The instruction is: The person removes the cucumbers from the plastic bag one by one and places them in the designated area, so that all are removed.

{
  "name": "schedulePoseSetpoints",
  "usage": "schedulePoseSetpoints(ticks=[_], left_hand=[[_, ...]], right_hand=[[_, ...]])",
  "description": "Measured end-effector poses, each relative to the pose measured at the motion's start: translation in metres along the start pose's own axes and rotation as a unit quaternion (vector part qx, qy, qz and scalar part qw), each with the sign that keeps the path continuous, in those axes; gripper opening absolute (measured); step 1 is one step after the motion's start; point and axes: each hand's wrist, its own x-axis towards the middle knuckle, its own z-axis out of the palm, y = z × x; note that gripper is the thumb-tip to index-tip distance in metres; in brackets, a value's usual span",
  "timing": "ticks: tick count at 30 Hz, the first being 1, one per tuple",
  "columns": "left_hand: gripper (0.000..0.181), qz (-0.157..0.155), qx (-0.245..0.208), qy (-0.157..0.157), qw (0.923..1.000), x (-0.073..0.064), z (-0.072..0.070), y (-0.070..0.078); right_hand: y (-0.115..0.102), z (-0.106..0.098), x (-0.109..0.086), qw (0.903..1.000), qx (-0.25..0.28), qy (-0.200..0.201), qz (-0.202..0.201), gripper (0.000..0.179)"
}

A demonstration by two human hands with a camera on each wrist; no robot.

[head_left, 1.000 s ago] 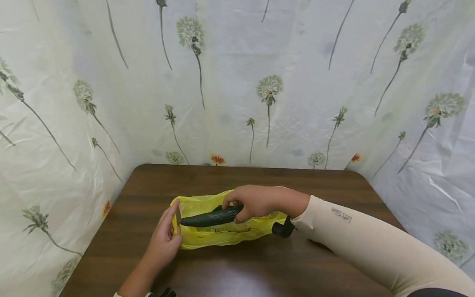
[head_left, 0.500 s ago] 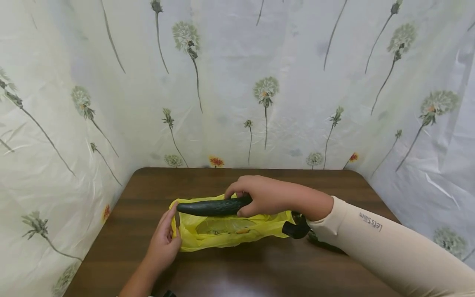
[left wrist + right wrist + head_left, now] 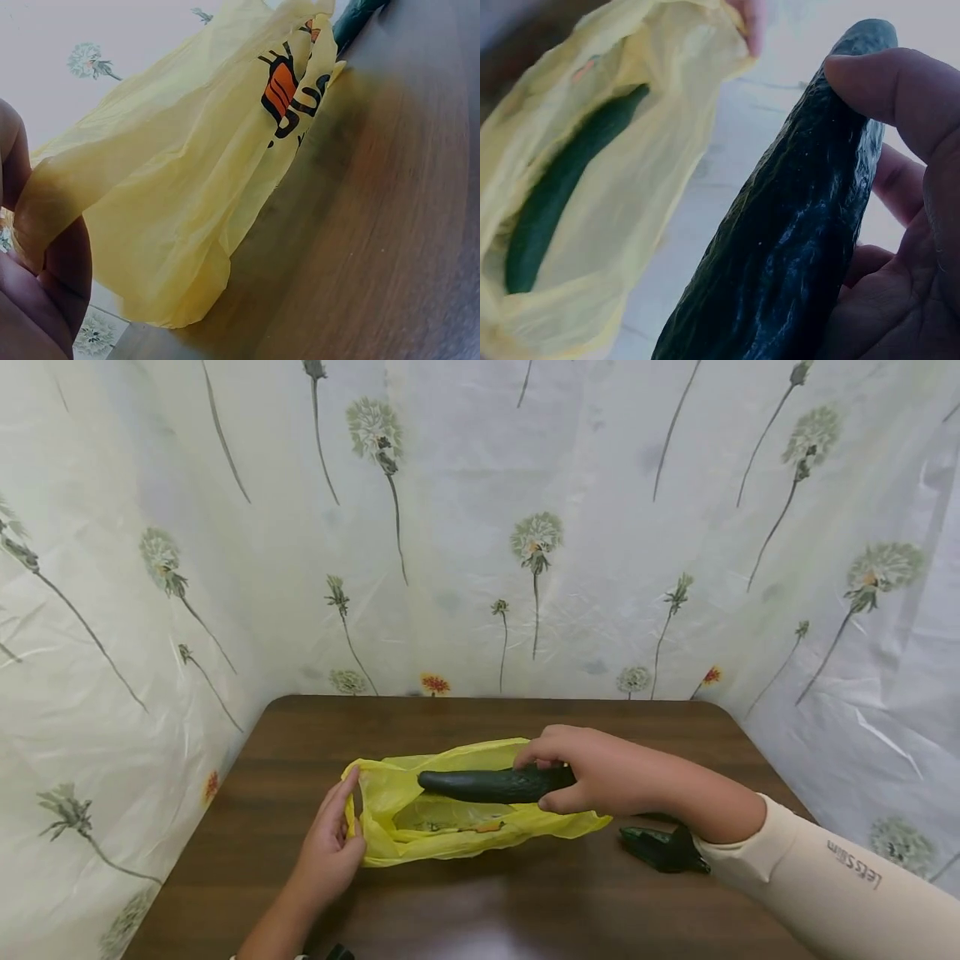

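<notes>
My right grip (image 3: 592, 768) is clamped round a cucumber (image 3: 472, 786) over the yellow bag (image 3: 386, 850); left grip (image 3: 332, 839) holds its edge. Best: mouth spread wide, cucumber level, clear of plastic.

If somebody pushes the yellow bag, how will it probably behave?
The yellow bag would likely fold easily, as its thin, see-through plastic is creased. It may sag if the left hand, which grips its edge, lets go. The cucumber lying inside could weigh it down somewhat.
</notes>
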Motion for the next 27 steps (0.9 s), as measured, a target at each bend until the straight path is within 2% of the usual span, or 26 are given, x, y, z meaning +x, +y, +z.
schedulePoseSetpoints(ticks=[7,11,15,20,27], left_hand=[[0.091,-0.002,-0.008,0.001,1.0,0.0,0.001,0.0],[0.091,0.002,-0.012,-0.001,0.9999,0.0,-0.001,0.0],[0.091,0.007,-0.012,-0.005,0.9999,0.0,-0.001,0.0],[0.092,0.003,-0.016,-0.011,0.9998,-0.001,-0.001,0.001],[0.093,0.005,-0.029,-0.016,0.9994,0.001,-0.001,0.002]], right_hand=[[0.026,0.008,-0.037,0.9973,0.03,0.019,0.064,0.045],[0.048,0.017,-0.059,0.9963,0.027,0.049,0.065,0.046],[0.07,0.033,-0.083,0.9932,0.044,0.072,0.08,0.045],[0.098,0.058,-0.111,0.9874,0.075,0.079,0.115,0.047],[0.133,0.081,-0.142,0.9808,0.056,0.088,0.165,0.053]])
